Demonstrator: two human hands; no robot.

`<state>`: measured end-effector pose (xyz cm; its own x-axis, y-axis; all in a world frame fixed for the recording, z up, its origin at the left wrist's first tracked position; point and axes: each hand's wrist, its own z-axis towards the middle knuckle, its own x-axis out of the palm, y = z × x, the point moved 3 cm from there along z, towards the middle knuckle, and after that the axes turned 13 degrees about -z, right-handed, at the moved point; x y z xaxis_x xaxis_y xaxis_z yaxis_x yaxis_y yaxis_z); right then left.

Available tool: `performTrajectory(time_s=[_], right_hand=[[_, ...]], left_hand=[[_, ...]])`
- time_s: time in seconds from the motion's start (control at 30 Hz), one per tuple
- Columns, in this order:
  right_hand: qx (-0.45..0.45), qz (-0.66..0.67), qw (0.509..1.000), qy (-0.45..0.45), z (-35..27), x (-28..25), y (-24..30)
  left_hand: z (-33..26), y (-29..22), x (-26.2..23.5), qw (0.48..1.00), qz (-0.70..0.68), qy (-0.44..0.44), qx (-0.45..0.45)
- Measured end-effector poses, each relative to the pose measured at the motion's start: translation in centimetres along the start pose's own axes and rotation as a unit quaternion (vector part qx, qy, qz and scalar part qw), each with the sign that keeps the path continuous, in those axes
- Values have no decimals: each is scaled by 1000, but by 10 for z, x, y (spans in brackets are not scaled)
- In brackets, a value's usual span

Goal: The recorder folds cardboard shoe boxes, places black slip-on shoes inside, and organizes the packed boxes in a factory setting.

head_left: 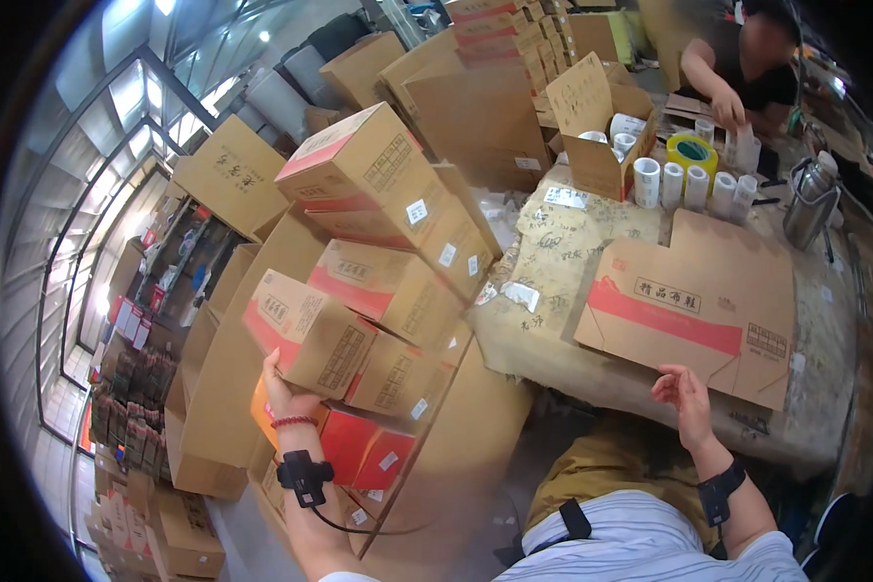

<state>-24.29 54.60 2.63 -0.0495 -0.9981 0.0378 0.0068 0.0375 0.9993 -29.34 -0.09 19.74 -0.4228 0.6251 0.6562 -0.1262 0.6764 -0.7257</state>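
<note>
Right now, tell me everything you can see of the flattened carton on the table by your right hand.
The flat carton is brown corrugated cardboard, folded flat and unassembled, with a red band across its face and dark print. It lies on the table, which has a scribbled paper covering, with its near edge by the table's front rim. The right hand touches that near edge, fingers spread, not gripping. White rolls stand beyond it, apart. The left hand is on another box.

Single head-worn fisheye view, looking steeply down from close above the person's lap, table [553, 291] and stacked cartons [359, 291].
</note>
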Motion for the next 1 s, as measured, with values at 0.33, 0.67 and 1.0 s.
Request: performTrajectory(time_s=[0.33,0.67,1.0], right_hand=[[-37,-41,998,-23,-13,-17,8],[-130,-322,911,-223,-37,-91,50],[7,-575,768,-281,-74,-159,22]], left_hand=[[-10,-30,11,845,265,-109,452],[-45,273,136,669,562,426,233],[-43,355,154,810,467,355,5]])
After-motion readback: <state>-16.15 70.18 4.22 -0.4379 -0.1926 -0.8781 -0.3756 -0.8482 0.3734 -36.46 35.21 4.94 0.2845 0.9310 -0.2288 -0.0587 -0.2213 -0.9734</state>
